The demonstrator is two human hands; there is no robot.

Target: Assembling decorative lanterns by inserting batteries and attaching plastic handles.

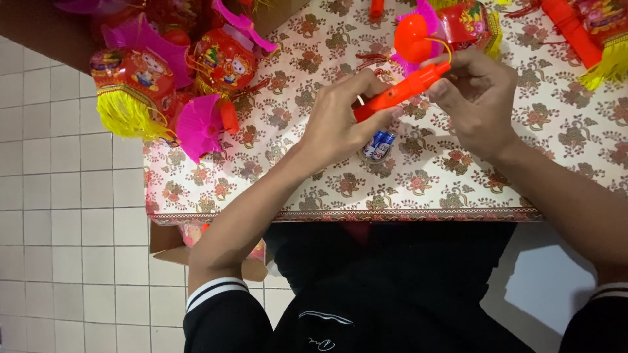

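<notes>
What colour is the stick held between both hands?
Bright orange-red. The stick shows best in the head view, gripped by the left hand and right hand.

The near half of the floral-patterned desk (458, 189) lies open on both sides, save for a small blue-and-white battery (379, 144) under the left hand (340, 121). A heap of red paper lanterns with yellow fringe and pink fans (170, 85) blocks the far left corner. More red lanterns with yellow fringe (605, 39) crowd the far right edge beyond the right hand (481, 98).
</notes>
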